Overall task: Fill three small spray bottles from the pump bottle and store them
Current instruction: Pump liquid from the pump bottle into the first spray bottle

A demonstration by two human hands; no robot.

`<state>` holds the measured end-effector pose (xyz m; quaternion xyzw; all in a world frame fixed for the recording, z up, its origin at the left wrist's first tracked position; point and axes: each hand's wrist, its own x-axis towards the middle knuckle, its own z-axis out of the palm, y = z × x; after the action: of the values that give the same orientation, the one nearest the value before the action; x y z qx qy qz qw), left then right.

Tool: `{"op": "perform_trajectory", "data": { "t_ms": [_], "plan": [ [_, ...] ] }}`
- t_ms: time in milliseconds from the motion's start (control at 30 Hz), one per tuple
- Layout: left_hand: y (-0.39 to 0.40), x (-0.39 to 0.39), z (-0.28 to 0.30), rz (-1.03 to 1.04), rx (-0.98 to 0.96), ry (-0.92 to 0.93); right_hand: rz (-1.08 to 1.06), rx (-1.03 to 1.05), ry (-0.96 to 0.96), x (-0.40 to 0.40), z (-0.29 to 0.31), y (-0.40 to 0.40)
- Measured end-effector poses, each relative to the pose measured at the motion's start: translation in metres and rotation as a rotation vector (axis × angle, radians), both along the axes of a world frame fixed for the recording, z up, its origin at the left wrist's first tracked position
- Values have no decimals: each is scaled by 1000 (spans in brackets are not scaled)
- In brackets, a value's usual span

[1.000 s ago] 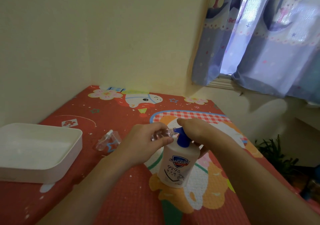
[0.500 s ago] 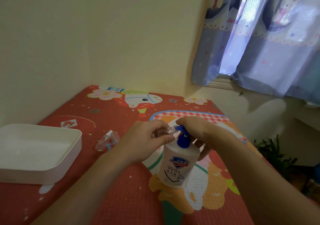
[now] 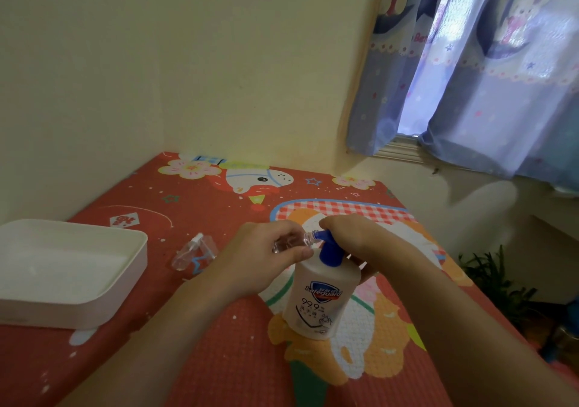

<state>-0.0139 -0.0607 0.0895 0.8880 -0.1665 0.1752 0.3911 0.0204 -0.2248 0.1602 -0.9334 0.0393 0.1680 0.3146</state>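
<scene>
Much of the small clear plastic spray bottle (image 3: 289, 243) is covered by the left hand (image 3: 264, 254), whose fingers are curled around its body; only the threaded open neck and part of the clear side are seen. The neck is held tilted against the spout of the blue pump head (image 3: 327, 248). How full this bottle is cannot be made out.

The right hand (image 3: 352, 234) is laid over the top of the pump head, fingers bent down around it, so the top of the pump is hidden; whether it is pressed down cannot be told. The translucent white pump bottle (image 3: 321, 300) is stood upright on the red cartoon-printed tabletop (image 3: 219, 359), near the middle. On its label a blue shield with "Safeguard" is read, with "99.9" beneath; the smaller characters below are too blurred to read.

A second small clear spray bottle with a white nozzle (image 3: 194, 251) is seen lying on its side on the tabletop, between the left hand and the white rectangular plastic tray (image 3: 125, 284). The tray is cut off by the left edge of the view. A third bottle is not made out.

On the blue bear-patterned curtain (image 3: 470, 77) at upper right, pink letters beginning "Be" are partly seen, the rest lost in a fold. Dark green leaves (image 3: 495, 284) are dimly seen beyond the tabletop's right side.
</scene>
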Motion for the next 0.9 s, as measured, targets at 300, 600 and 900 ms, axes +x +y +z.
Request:
{"op": "perform_trajectory", "data": {
  "t_ms": [300, 600, 900],
  "plan": [
    [-2, 0, 11, -8, -10, -4, 28, 53, 101, 7, 19, -12],
    [-1, -1, 9, 3, 9, 1, 155, -197, -51, 6, 7, -1],
    [-2, -4, 2, 31, 6, -5, 330, -494, -218, 7, -2, 2]
  ]
}}
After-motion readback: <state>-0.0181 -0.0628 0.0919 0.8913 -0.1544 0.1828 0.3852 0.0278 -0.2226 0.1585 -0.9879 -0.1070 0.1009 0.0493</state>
